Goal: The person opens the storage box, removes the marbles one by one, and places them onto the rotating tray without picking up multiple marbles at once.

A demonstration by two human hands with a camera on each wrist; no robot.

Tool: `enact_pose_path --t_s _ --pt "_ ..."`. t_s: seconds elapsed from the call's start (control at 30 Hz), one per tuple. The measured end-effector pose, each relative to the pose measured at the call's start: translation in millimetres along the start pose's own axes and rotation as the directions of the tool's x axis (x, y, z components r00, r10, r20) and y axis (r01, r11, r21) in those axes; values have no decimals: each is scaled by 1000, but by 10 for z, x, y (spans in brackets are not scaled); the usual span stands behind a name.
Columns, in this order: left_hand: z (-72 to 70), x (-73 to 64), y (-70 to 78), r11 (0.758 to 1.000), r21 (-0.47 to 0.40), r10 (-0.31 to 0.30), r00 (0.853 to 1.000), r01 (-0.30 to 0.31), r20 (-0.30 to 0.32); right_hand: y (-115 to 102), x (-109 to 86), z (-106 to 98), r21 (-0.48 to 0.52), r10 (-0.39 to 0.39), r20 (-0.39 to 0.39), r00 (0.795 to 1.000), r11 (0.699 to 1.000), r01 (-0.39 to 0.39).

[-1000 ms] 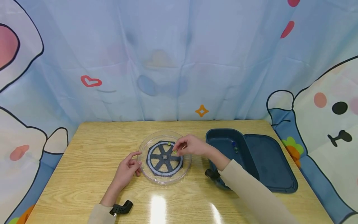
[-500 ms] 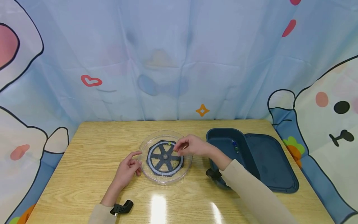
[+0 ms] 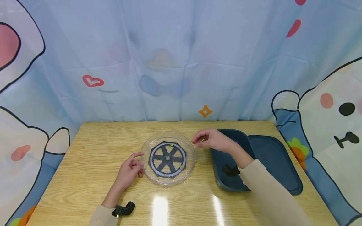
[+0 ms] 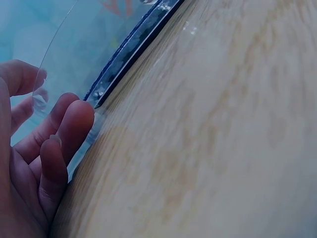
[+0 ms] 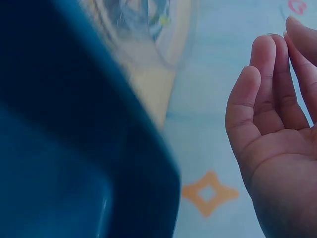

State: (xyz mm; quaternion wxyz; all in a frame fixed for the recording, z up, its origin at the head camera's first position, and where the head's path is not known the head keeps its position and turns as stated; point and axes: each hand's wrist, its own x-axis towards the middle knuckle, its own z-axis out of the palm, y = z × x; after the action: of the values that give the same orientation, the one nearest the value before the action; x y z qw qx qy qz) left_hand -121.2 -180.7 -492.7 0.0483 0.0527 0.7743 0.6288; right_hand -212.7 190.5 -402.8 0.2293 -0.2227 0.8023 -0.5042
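Note:
A clear round dish (image 3: 167,181) lies on the wooden table, with a dark spoked wheel shape (image 3: 167,158) and a pale ring track inside. One small yellow-green marble (image 3: 171,144) sits on the ring's far side and another yellow-green marble (image 3: 181,167) on its near right. My left hand (image 3: 128,171) holds the dish's left rim; the left wrist view shows its fingers (image 4: 79,124) around the clear edge. Just off the right rim, in the air, is my right hand (image 3: 212,139), loosely bent. Nothing shows between its fingers (image 5: 262,59) in the right wrist view.
A deep dark blue bin (image 3: 219,185) stands right of the dish, partly covered by my right forearm. Beside it lies a flat dark blue lid (image 3: 275,160). Behind the table (image 3: 113,131) hangs a blue cartoon curtain (image 3: 158,62).
My right hand has let go of a marble and drawn back right, over the bin's left edge. That marble now lies lower on the ring. My left hand stays at the rim.

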Motion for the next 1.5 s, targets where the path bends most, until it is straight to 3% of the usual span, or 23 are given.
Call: enact_pose_path --t_s 0.13,0.3,0.5,0.6,0.73,0.83,1.0,1.13,1.5 --pt "1 -3 8 1000 1 1 1000 -1 -1 144 -140 -212 29 28 -91 995 999 -26" --pt "0 -10 16 1000 9 0 1000 0 -9 308 -316 -454 28 66 -230 971 998 -61" --pt "-1 -15 7 1000 7 -4 1000 4 -7 488 -478 -607 35 125 -273 954 992 -120" --pt "0 -11 3 1000 2 -7 1000 7 -6 577 -531 -618 25 134 -191 972 991 -131" --pt "0 -9 -3 1000 0 -10 1000 10 -9 657 -569 -563 4 129 29 991 992 -129" --pt "1 -6 -4 1000 2 -10 1000 10 -10 686 -581 -483 -11 148 196 969 989 -149" --pt "7 -2 -4 1000 4 -11 1000 11 -9 705 -571 -331 -81 194 388 901 981 -176" --pt "6 1 -16 1000 3 -13 1000 13 -11 718 -554 -227 -172 189 432 882 977 -126" --pt "-6 24 -35 1000 0 -1 1000 1 6 750 -549 -85 -339 206 393 896 938 -67"
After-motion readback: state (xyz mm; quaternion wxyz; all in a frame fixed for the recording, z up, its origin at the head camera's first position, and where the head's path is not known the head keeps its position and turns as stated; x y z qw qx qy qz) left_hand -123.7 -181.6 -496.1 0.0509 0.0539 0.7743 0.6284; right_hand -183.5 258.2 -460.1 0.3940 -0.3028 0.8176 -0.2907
